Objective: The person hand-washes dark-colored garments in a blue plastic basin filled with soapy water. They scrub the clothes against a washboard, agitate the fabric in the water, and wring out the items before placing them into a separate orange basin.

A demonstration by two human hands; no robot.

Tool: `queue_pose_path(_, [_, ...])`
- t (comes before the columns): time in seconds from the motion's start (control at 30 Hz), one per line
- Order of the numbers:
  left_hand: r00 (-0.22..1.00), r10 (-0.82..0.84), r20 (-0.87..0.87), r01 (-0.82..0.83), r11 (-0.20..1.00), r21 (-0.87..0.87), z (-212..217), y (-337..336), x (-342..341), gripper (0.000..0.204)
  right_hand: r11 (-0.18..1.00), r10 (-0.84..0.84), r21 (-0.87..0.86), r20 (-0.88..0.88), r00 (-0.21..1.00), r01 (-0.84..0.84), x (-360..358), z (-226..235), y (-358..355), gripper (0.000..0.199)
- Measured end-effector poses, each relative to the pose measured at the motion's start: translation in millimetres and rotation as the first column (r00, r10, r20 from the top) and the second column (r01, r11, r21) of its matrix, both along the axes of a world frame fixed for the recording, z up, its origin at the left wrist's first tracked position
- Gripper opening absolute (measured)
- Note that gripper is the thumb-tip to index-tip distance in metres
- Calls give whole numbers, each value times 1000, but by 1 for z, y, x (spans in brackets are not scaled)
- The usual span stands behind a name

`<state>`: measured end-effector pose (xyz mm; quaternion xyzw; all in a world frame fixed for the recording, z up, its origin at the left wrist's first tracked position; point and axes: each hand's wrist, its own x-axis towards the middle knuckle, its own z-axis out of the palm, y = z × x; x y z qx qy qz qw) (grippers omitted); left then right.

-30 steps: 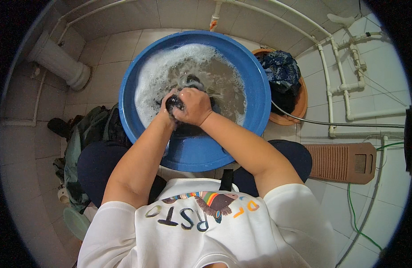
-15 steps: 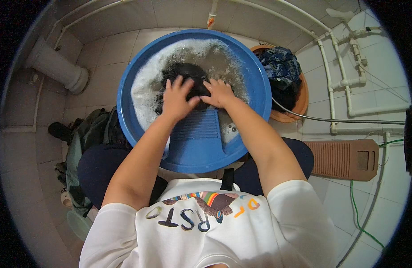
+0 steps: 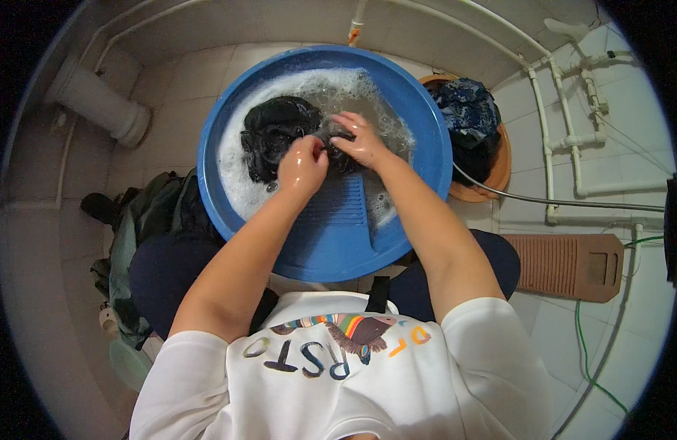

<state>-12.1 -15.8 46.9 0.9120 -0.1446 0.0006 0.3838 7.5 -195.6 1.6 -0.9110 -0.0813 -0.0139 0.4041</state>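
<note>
A wet black garment point(image 3: 278, 128) lies bunched in the soapy water of a large blue basin point(image 3: 232, 209). My left hand point(image 3: 303, 169) is closed, its fingers curled on the near right part of the cloth. Just to its right, my right hand point(image 3: 362, 143) has its fingers stretched out and thumb apart, over darker cloth at the water's surface. Below both hands, the basin's built-in ridged washboard point(image 3: 331, 209) slopes toward me. Part of the garment is hidden under my hands and the cloudy water.
Right of the basin, an orange tub point(image 3: 503, 172) holds dark and blue-patterned clothes point(image 3: 466, 110), with a grey hose point(image 3: 529, 196) across its front. A brown washboard point(image 3: 565, 265) lies on the tiles at right. Dark green clothes point(image 3: 144, 227) are heaped at left; white pipes point(image 3: 541, 139) line the wall.
My left hand has gone from spread fingers to closed and moved slightly right and nearer. The black garment's bulk now shows farther left. My right hand stays close to its former place.
</note>
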Motion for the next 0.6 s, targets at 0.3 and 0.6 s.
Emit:
queue_pose_path(0.3, [557,-82,-826,-567,689,-451,-35,13,17,39,914,-371,-304,-355,858,269,-20,11,-16,68])
queue_pose_path(0.6, [413,-471,-779,-716,360,-598,-20,14,23,53,867,-279,436,25,960,240,-3,-28,42,36])
